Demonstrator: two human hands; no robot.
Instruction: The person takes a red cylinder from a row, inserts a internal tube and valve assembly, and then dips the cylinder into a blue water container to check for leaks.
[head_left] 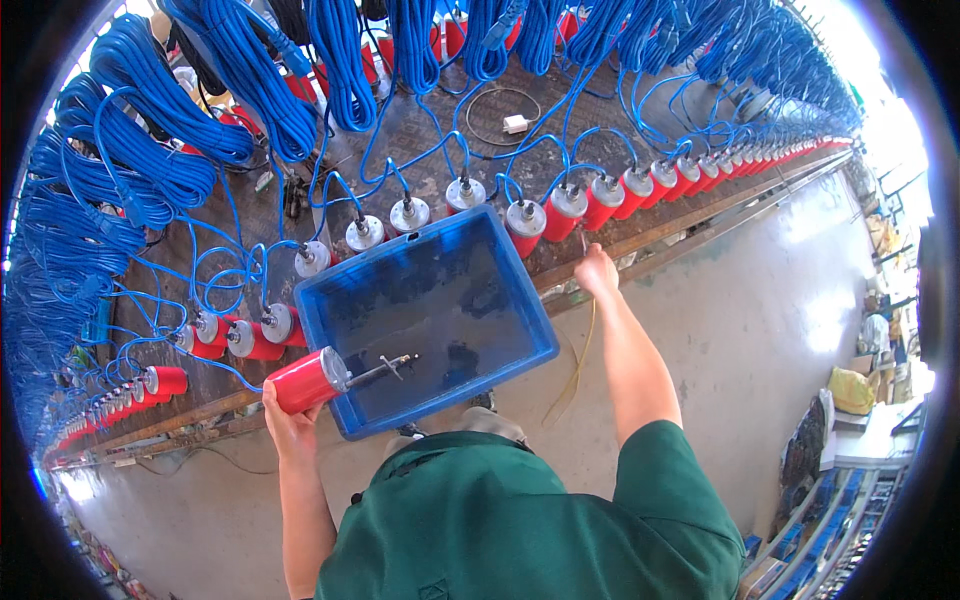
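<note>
My left hand is closed around a red cylindrical motor, which lies tilted on its side over the near left corner of a blue plastic tub. From the motor's silver end cap a thin metal shaft with a crosspiece sticks out over the tub. A blue cable runs to the motor's far left end. Right of the tub, my right hand is closed at the bench edge, by a red cylinder. A thin metallic tip shows at its fingers; what it grips is unclear. A thin yellowish cord hangs below it.
Rows of red cylinders with silver caps line the wooden bench. Coiled blue cables crowd the back and left. A white plug with a looped cord lies behind the tub. At the right stands a metal rack.
</note>
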